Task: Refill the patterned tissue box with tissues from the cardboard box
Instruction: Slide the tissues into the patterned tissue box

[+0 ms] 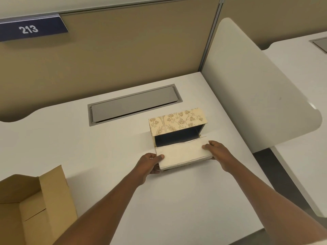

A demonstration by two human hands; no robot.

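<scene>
The patterned tissue box (177, 122) lies on its side on the white desk, its gold leaf-print face up and its dark open inside facing me. Directly in front of that opening I hold a flat stack of white tissues (183, 152). My left hand (150, 163) grips the stack's left end, thumb on top. My right hand (216, 152) grips its right end. The far edge of the stack reaches the box's opening. The cardboard box (35, 206) stands open at the desk's near left corner; I cannot see its contents.
A grey cable-tray lid (132, 105) is set into the white desk (88, 151) behind the tissue box. A tan partition with a "213" sign (30, 30) backs the desk. A white divider panel (256, 89) stands to the right, with another desk beyond.
</scene>
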